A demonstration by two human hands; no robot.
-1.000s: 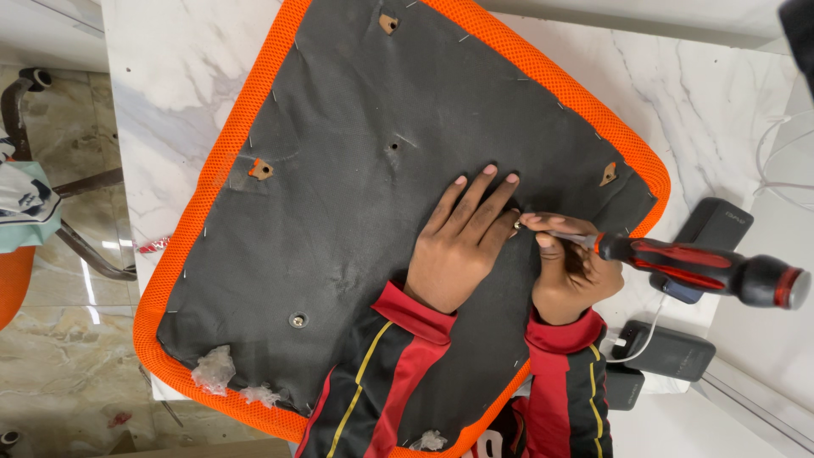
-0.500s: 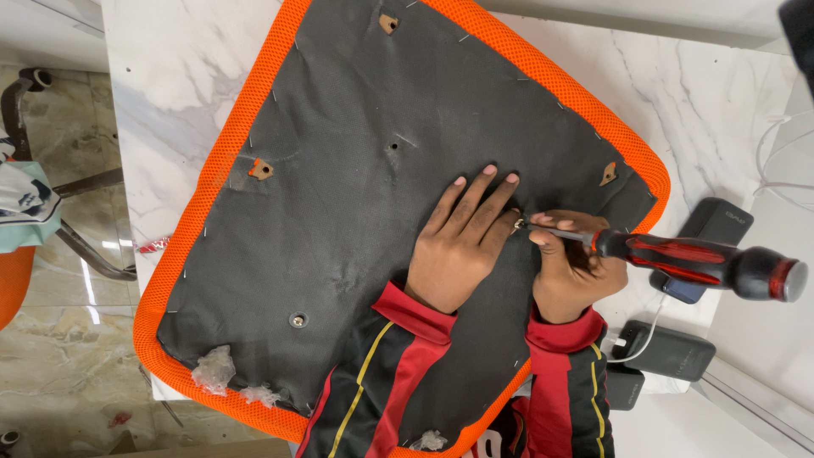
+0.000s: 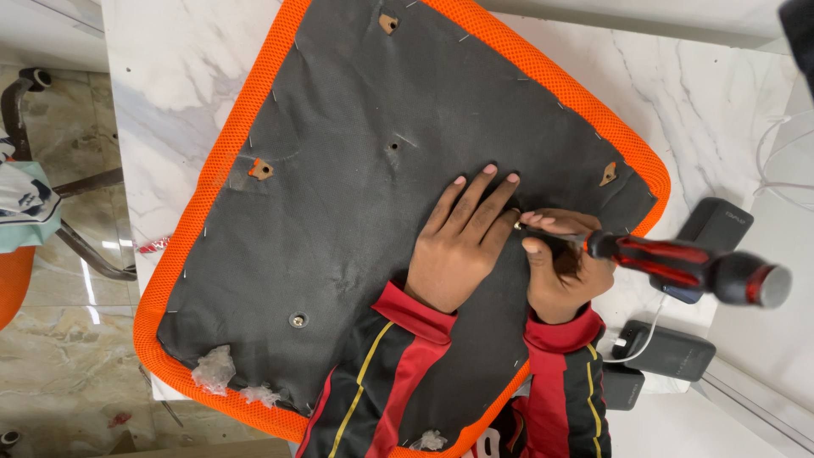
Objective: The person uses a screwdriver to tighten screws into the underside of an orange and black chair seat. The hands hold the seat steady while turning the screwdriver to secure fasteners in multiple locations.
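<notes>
- Seat cushion (image 3: 356, 212), upside down on the table (image 3: 170, 76), black underside facing me.
- My left hand (image 3: 462, 242) lies open and flat on the fabric.
- My right hand (image 3: 564, 271) grips the screwdriver (image 3: 678, 265), tip touching the fabric beside my left fingertips.
- Progress, judged: one screw (image 3: 298, 320) seated; other mounting holes open.

A seat cushion (image 3: 365, 195) lies underside up on the worktop (image 3: 178, 93), filling the middle of the frame. Both hands rest on it at lower right: the left hand (image 3: 462, 242) flat, the right hand (image 3: 564, 271) just beside it to the right, holding a screwdriver (image 3: 678, 265) that runs out toward the right edge. Beyond the cushion's right corner, small box-shaped devices (image 3: 670, 349) sit on the worktop. A chair frame (image 3: 59, 212) stands on the floor at far left.
</notes>
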